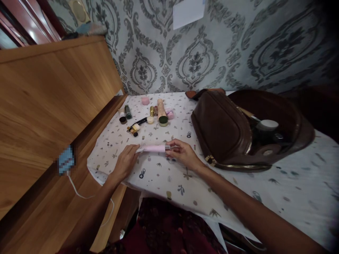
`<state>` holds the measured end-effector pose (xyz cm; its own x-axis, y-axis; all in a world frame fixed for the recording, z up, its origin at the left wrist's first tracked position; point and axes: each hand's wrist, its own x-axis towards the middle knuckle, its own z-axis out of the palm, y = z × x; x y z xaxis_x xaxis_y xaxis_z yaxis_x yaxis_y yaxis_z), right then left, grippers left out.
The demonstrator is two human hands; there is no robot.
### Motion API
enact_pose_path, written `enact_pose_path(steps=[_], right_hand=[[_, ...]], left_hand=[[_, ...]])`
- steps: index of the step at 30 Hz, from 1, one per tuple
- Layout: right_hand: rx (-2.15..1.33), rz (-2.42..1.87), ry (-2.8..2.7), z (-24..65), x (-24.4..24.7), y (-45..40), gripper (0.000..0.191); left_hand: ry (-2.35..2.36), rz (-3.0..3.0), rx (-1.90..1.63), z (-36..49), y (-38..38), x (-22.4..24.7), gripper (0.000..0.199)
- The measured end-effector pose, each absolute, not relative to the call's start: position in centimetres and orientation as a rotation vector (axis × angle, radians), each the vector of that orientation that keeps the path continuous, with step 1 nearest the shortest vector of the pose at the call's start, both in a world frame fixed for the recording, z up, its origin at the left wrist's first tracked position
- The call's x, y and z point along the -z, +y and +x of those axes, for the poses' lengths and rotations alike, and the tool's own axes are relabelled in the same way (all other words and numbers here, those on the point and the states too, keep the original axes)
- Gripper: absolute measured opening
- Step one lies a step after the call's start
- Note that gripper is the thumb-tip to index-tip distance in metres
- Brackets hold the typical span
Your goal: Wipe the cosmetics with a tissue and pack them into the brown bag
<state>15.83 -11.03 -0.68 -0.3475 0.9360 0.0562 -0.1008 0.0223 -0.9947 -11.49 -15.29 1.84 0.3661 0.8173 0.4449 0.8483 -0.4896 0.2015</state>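
Observation:
A pale pink tube (153, 148) with a silver cap (167, 148) lies crosswise between my hands, just above the patterned cloth. My right hand (184, 152) pinches the cap end between thumb and fingers. At the other end, the fingers of my left hand (126, 160) are closed on the tube's flat, whitish tip. Beyond my hands sits a loose group of cosmetics: a beige tube (161, 107) with a dark green cap (163, 121), a gold tube (152, 111), a black stick (140, 122), a dark green bottle (128, 112) and a pink jar (145, 101).
A brown bag (222, 127) stands unzipped at right, with a white-capped bottle (267, 125) and other items inside. The white patterned cloth (182, 190) covers the table. Left is a wooden panel (53, 95), with a blurred blue object (66, 160) and white cable (75, 188).

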Motion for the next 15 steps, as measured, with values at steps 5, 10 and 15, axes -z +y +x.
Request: enact_pose_path(steps=[5, 10, 15], right_hand=[[-1.419, -0.906, -1.42, 15.7, 0.9, -10.8, 0.031], [-1.386, -0.931, -1.388, 15.6, 0.9, -10.9, 0.035], [-1.359, -0.929, -1.373, 15.6, 0.9, -10.8, 0.032]], left_hand=[[-1.529, -2.567, 0.834, -11.1, -15.5, -2.9, 0.026], [-1.415, -2.614, 1.023, -6.5, -15.2, -4.3, 0.03], [-1.33, -2.693, 0.761, -1.7, -14.3, -3.8, 0.031]])
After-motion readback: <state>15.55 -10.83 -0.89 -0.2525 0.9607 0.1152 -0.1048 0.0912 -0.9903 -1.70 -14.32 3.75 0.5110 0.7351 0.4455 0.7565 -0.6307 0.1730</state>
